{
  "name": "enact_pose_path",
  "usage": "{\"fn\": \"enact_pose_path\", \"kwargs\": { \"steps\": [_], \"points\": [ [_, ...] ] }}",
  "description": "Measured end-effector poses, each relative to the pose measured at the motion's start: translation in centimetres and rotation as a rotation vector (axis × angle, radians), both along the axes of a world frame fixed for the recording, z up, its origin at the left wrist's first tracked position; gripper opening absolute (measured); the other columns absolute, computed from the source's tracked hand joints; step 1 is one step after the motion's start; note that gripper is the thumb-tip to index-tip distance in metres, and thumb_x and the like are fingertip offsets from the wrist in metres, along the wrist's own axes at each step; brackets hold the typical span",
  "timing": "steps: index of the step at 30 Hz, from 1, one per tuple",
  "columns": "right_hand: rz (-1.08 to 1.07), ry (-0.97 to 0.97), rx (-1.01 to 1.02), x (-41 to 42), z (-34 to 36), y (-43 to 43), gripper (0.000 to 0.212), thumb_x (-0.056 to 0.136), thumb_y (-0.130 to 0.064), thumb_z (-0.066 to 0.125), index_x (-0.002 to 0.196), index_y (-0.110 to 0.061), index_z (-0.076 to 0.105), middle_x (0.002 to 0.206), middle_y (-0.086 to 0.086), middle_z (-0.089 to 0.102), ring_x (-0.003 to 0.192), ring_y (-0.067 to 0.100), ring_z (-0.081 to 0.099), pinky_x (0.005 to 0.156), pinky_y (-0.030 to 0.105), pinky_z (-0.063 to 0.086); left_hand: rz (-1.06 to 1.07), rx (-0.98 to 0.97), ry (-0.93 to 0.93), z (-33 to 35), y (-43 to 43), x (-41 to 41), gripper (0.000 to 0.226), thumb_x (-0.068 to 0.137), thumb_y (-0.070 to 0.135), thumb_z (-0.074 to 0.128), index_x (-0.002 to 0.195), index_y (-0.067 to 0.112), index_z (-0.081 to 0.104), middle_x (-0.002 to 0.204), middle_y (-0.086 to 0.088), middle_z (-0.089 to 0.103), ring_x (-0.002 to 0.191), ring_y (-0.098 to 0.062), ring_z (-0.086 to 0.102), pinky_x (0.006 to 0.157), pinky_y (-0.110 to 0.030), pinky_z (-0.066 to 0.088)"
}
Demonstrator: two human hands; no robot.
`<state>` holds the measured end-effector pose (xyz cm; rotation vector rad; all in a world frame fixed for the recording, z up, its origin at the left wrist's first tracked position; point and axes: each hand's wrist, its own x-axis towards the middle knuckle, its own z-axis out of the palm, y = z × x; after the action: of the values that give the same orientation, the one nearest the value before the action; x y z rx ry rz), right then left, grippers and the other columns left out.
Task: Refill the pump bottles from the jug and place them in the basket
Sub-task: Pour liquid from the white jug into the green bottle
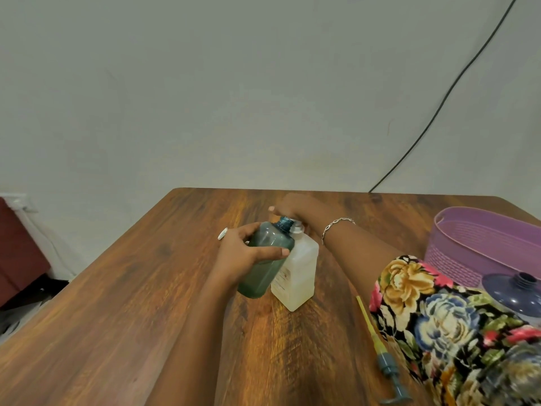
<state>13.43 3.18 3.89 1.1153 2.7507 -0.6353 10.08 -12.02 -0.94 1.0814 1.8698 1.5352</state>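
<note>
The left hand [240, 254] grips a green bottle [275, 238], tilted with its open neck just beside the top of the white jug [298, 273] on the table [146, 288]. The right hand [289, 205] covers the jug's top, its grip hidden.

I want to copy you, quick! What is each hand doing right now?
Left hand: grips the green bottle.
Right hand: on the white jug's top; grip hidden, cannot tell.

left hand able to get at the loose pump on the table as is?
Not as is, probably: the left hand grips the green bottle against the jug. Once it lets go, the way looks free: the pump lies uncovered on the table beside the right sleeve.
</note>
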Motion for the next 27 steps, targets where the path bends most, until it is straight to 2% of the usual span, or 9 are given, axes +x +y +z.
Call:
{"fn": "enact_pose_path", "kwargs": {
  "steps": [4, 7, 10, 11, 14, 16, 20, 24, 27],
  "points": [
    [-0.042, 0.042, 0.045, -0.3, -0.3, 0.1, 0.054, 0.099, -0.043, 0.032, 0.128, -0.001, 0.049, 0.135, 0.018, 0.049, 0.118, 0.033, 0.051, 0.092, 0.039, 0.042, 0.000, 0.006, -0.018, -0.2, -0.1, 0.1, 0.043, 0.061, 0.024, 0.079, 0.098, 0.031, 0.058, 0.095, 0.008, 0.063, 0.085, -0.012, 0.060, 0.062, -0.021, 0.045],
    [-0.006, 0.116, -0.142, 0.2, 0.1, 0.0, 0.065, 0.096, -0.053, 0.027, 0.128, -0.001, 0.049, 0.130, 0.020, 0.051, 0.095, 0.027, 0.057, 0.077, 0.033, 0.040, 0.001, 0.004, -0.008, 0.2, -0.1, 0.0, 0.044, 0.062, 0.025, 0.079, 0.101, 0.026, 0.059, 0.096, 0.005, 0.063, 0.087, -0.015, 0.060, 0.062, -0.022, 0.046],
    [0.030, 0.129, -0.282, 0.6, 0.6, 0.1, 0.067, 0.095, -0.055, 0.028, 0.128, 0.000, 0.048, 0.130, 0.021, 0.052, 0.110, 0.029, 0.055, 0.073, 0.029, 0.039, -0.002, -0.005, 0.008, 0.4, -0.1, 0.0, 0.051, 0.062, 0.026, 0.078, 0.109, 0.022, 0.058, 0.100, 0.004, 0.061, 0.089, -0.015, 0.058, 0.062, -0.021, 0.045],
    [0.040, 0.128, -0.304, 0.7, 0.7, 0.1, 0.066, 0.095, -0.053, 0.030, 0.128, 0.001, 0.049, 0.127, 0.021, 0.054, 0.106, 0.028, 0.057, 0.067, 0.025, 0.040, -0.007, -0.002, 0.009, 0.4, -0.1, 0.1, 0.051, 0.063, 0.026, 0.078, 0.109, 0.022, 0.058, 0.101, 0.003, 0.061, 0.090, -0.015, 0.058, 0.063, -0.021, 0.045],
    [0.040, 0.086, -0.297, 0.6, 0.7, -0.4, 0.054, 0.097, -0.044, 0.037, 0.124, 0.000, 0.052, 0.113, 0.016, 0.061, 0.068, 0.016, 0.056, 0.054, 0.023, 0.040, -0.011, 0.006, -0.003, 0.4, -0.1, 0.2, 0.039, 0.063, 0.025, 0.078, 0.097, 0.028, 0.058, 0.097, 0.004, 0.062, 0.087, -0.015, 0.059, 0.063, -0.021, 0.046],
    [0.047, 0.042, -0.188, 0.3, 0.4, -0.3, 0.049, 0.097, -0.042, 0.038, 0.127, -0.005, 0.051, 0.124, 0.016, 0.056, 0.074, 0.019, 0.054, 0.064, 0.027, 0.040, -0.016, 0.016, -0.001, 0.2, -0.1, 0.2, 0.034, 0.063, 0.023, 0.078, 0.088, 0.034, 0.058, 0.092, 0.008, 0.063, 0.083, -0.012, 0.060, 0.060, -0.019, 0.044],
    [0.013, 0.014, -0.060, 0.0, 0.0, -0.1, 0.050, 0.096, -0.043, 0.041, 0.130, -0.008, 0.050, 0.135, 0.015, 0.049, 0.115, 0.029, 0.053, 0.087, 0.035, 0.041, -0.023, 0.033, -0.015, 0.0, -0.2, 0.3, 0.037, 0.062, 0.022, 0.078, 0.087, 0.038, 0.057, 0.092, 0.010, 0.063, 0.084, -0.010, 0.060, 0.061, -0.019, 0.044],
    [0.003, 0.087, -0.255, 0.2, 0.4, -0.1, 0.065, 0.094, -0.055, 0.034, 0.130, -0.002, 0.048, 0.129, 0.018, 0.053, 0.111, 0.030, 0.053, 0.075, 0.030, 0.040, -0.023, 0.039, -0.029, 0.2, -0.1, 0.3, 0.036, 0.062, 0.021, 0.079, 0.087, 0.036, 0.059, 0.091, 0.010, 0.064, 0.082, -0.010, 0.061, 0.059, -0.018, 0.045],
    [-0.018, 0.128, -0.457, 0.6, 0.8, 0.4, 0.069, 0.091, -0.058, 0.037, 0.127, 0.000, 0.049, 0.107, 0.013, 0.063, 0.090, 0.023, 0.059, 0.067, 0.028, 0.042, -0.020, 0.036, -0.020, 0.6, -0.1, 0.2, 0.034, 0.063, 0.022, 0.079, 0.086, 0.036, 0.057, 0.089, 0.012, 0.062, 0.081, -0.008, 0.059, 0.057, -0.015, 0.044]
  ]
}}
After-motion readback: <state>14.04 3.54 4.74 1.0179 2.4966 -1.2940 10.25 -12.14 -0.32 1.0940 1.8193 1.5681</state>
